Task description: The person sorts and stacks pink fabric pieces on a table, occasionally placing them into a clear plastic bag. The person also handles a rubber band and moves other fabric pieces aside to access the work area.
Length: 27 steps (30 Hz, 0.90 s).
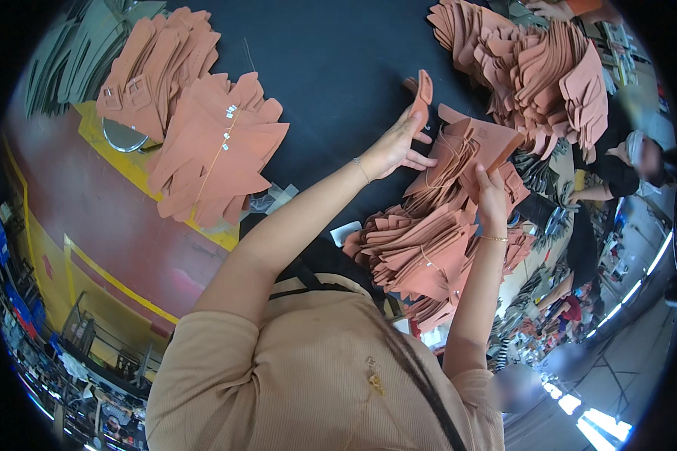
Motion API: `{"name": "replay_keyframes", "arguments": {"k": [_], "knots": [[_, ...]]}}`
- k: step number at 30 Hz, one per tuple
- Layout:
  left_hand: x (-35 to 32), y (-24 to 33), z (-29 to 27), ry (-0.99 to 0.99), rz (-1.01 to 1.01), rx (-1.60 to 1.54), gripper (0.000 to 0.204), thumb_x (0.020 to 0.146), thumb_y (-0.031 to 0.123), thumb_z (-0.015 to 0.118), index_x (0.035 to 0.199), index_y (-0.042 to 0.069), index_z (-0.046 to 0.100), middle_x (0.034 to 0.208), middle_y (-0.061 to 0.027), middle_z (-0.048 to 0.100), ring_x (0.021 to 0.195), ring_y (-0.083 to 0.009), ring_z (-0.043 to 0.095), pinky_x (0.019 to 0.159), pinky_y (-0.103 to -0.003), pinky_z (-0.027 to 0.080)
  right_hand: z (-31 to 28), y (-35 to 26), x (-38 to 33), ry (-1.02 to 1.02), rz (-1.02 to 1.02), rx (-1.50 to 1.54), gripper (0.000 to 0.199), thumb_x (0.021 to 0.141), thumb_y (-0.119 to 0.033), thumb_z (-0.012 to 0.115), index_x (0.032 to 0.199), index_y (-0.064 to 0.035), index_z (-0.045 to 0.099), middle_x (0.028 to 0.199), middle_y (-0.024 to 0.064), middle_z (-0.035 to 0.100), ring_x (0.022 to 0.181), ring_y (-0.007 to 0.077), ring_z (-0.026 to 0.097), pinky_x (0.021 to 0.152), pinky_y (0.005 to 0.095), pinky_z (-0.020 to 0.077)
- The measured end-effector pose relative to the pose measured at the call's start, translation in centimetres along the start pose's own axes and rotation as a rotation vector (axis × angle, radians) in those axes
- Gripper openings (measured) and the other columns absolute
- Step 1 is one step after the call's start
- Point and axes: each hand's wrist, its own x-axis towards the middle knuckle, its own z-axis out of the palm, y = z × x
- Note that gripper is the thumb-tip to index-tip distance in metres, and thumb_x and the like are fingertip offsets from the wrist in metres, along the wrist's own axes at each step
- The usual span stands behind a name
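Note:
My left hand [396, 149] pinches a curved salmon-coloured leather-like piece [424, 92] by its lower end. The piece stands up from the thumb and forefinger, while the other fingers stretch toward a flat stack. That stack of salmon pieces [498, 137] is gripped at its near edge by my right hand [492, 197], thumb on top. Loose tan cord [453, 149] lies looped over pieces beside the stack. Just below, a heap of cut salmon pieces [406, 244] lies close to my body, with a thin string across part of it.
A string-tied bundle of salmon pieces [217, 154] lies left on the dark table [331, 60], another pile [162, 64] behind it. Grey-green pieces [90, 52] sit far left. A big salmon pile [538, 71] fills the far right. Co-workers are at the right, one hand [553, 9] near that pile.

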Motion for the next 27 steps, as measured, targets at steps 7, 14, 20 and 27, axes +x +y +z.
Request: {"name": "replay_keyframes", "arguments": {"k": [7, 14, 20, 27], "knots": [[-2.5, 0.4, -5.7, 0.408, 0.174, 0.046, 0.055, 0.103, 0.035, 0.042, 0.151, 0.021, 0.020, 0.128, -0.0168, 0.050, 0.105, -0.0273, 0.061, 0.086, -0.041, 0.052, 0.3, -0.3, -0.5, 0.008, -0.081, -0.095, 0.036, 0.101, -0.016, 0.049, 0.132, 0.0028, 0.050, 0.123, 0.0093, 0.059, 0.108, 0.0158, 0.056, 0.095, 0.0298, 0.0450], [-5.2, -0.4, -6.4, 0.572, 0.205, -0.147, 0.065, 0.101, 0.029, 0.046, 0.150, 0.019, 0.005, 0.130, -0.0233, 0.047, 0.121, -0.0321, 0.053, 0.096, -0.045, 0.042, 1.4, -2.2, -1.1, 0.148, -0.375, -0.436, 0.033, 0.100, -0.014, 0.047, 0.129, 0.0011, 0.051, 0.110, 0.0184, 0.066, 0.096, 0.0229, 0.062, 0.088, 0.0310, 0.0459], [-5.6, -1.5, -6.6, 0.701, 0.236, -0.213, 0.050, 0.100, 0.024, 0.047, 0.141, 0.008, 0.022, 0.129, -0.0199, 0.051, 0.121, -0.0312, 0.053, 0.097, -0.045, 0.041, 3.3, -5.3, -1.3, 0.307, -0.615, -0.517, 0.032, 0.099, -0.015, 0.047, 0.129, -0.0047, 0.053, 0.100, 0.0257, 0.065, 0.088, 0.0373, 0.066, 0.079, 0.0373, 0.0486], [-4.2, 0.6, -7.7, 0.740, 0.317, -0.282, 0.044, 0.099, 0.022, 0.049, 0.137, 0.006, 0.032, 0.130, -0.0185, 0.050, 0.127, -0.0335, 0.047, 0.106, -0.050, 0.034, 4.9, -6.6, -2.4, 0.270, -0.542, -0.558, 0.033, 0.098, -0.012, 0.048, 0.130, -0.0042, 0.052, 0.115, 0.0221, 0.064, 0.107, 0.0376, 0.061, 0.091, 0.0396, 0.0469]]}}
